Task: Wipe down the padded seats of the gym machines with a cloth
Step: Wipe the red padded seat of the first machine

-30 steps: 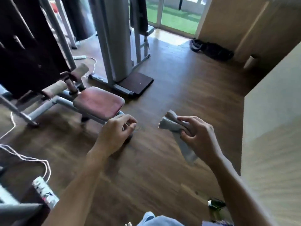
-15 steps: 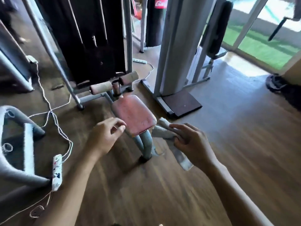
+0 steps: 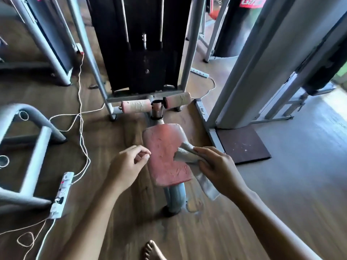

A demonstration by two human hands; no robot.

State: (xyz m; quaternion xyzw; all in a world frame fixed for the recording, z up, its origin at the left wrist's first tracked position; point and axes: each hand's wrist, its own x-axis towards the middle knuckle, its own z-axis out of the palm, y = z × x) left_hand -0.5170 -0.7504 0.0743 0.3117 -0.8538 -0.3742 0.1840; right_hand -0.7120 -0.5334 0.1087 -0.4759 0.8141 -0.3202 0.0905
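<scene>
Over cracked red seat, crumpled cloth

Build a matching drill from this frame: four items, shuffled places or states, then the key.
Column A
1. cloth
2. padded seat
3. power strip
4. left hand

Column B
a. lies on the floor, far left
b. gripped by the right hand
c. faded red, scuffed, between both hands
d. holds nothing, fingers loosely curled

Pairs: 1-b, 2-c, 3-a, 4-d
</scene>
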